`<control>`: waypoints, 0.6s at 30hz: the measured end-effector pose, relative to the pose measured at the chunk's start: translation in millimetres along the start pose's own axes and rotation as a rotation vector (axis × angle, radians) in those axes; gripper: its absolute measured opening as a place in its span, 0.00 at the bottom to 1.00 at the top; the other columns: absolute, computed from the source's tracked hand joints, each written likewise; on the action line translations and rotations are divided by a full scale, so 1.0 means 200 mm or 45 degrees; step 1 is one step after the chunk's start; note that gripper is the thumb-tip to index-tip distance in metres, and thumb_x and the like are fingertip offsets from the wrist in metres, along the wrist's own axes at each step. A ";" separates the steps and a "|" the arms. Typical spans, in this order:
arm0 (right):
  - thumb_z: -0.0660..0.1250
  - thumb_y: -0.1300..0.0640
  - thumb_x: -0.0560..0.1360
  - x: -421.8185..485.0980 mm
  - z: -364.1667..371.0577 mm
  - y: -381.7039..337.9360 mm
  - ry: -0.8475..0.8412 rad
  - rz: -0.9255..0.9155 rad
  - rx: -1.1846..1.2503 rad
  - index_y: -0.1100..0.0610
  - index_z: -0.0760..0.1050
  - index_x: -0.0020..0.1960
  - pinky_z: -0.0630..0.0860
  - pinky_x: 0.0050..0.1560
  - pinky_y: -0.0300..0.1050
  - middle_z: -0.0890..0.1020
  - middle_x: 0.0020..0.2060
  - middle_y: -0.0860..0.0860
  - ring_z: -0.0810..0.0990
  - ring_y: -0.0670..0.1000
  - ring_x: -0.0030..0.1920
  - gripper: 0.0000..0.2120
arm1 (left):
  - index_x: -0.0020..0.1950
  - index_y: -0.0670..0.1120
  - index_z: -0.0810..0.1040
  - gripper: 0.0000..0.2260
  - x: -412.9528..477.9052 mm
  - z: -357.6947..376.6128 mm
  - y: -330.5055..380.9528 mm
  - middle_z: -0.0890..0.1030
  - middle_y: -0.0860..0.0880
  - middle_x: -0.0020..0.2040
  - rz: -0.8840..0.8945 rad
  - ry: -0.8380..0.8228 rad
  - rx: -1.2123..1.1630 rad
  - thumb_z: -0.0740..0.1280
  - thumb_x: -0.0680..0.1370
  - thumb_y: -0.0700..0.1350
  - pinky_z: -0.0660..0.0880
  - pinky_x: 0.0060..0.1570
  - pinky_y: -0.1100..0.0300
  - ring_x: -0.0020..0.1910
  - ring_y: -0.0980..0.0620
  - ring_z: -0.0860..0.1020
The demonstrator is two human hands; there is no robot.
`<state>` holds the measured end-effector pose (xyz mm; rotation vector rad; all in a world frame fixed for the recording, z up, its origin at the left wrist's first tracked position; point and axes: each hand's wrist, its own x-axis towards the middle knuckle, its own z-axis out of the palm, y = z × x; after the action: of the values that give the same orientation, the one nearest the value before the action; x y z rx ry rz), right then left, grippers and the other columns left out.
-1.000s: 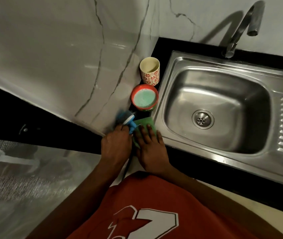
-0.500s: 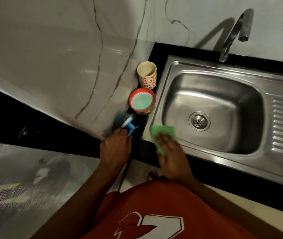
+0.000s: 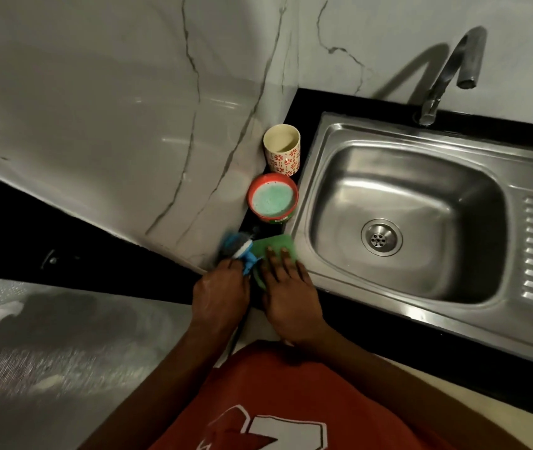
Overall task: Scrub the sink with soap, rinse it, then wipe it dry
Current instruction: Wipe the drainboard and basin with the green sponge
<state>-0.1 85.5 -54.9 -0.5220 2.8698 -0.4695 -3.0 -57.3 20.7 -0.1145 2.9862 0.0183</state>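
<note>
The left hand point(image 3: 219, 295) grips a blue-handled scrubbing brush point(image 3: 242, 251). The right hand point(image 3: 288, 295) lies flat, fingers straight, pressing a green scouring pad point(image 3: 275, 248) onto the black worktop point(image 3: 304, 102), at eight o'clock from the stainless steel sink point(image 3: 340, 138). The round red tub of green soap point(image 3: 273, 198) sits just beyond the pad at twelve o'clock, so a hasty reach could tip it. Glossy veined marble-look walls close the dim corner.

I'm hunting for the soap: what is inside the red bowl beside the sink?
The red bowl holds a pale green filling, likely soap, spread edge to edge. It covers the bowl's bottom, so anything lying beneath it cannot be seen.
</note>
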 end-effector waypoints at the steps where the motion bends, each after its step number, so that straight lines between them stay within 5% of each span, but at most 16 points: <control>1: 0.58 0.46 0.77 -0.01 -0.02 0.04 0.007 0.032 0.041 0.50 0.59 0.81 0.56 0.77 0.58 0.59 0.81 0.52 0.55 0.57 0.80 0.32 | 0.56 0.48 0.80 0.09 0.00 0.01 0.00 0.83 0.46 0.52 -0.008 -0.029 0.016 0.66 0.82 0.51 0.81 0.46 0.49 0.48 0.42 0.85; 7: 0.58 0.53 0.80 -0.16 -0.11 0.35 0.173 0.050 0.554 0.52 0.73 0.74 0.61 0.77 0.49 0.72 0.74 0.49 0.65 0.49 0.77 0.23 | 0.59 0.48 0.80 0.11 0.01 0.08 -0.01 0.83 0.46 0.55 0.004 -0.085 0.014 0.64 0.83 0.51 0.80 0.48 0.52 0.50 0.45 0.85; 12: 0.59 0.53 0.82 -0.19 -0.15 0.41 0.254 0.091 0.749 0.53 0.73 0.73 0.65 0.75 0.46 0.75 0.72 0.48 0.69 0.46 0.74 0.21 | 0.58 0.48 0.81 0.10 0.02 0.09 0.00 0.84 0.47 0.52 0.000 -0.116 0.007 0.65 0.82 0.53 0.80 0.46 0.53 0.48 0.46 0.85; 18: 0.59 0.53 0.84 -0.09 -0.20 0.32 0.311 0.560 1.217 0.50 0.77 0.69 0.77 0.55 0.40 0.85 0.55 0.50 0.82 0.43 0.54 0.15 | 0.60 0.49 0.79 0.14 0.02 0.09 0.00 0.84 0.48 0.55 0.026 -0.177 0.023 0.65 0.83 0.57 0.79 0.48 0.53 0.52 0.46 0.84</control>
<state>-13.7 159.5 -37.1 0.3368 2.4070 -1.7236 -4.0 -56.8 2.5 -0.0770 2.8478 0.0010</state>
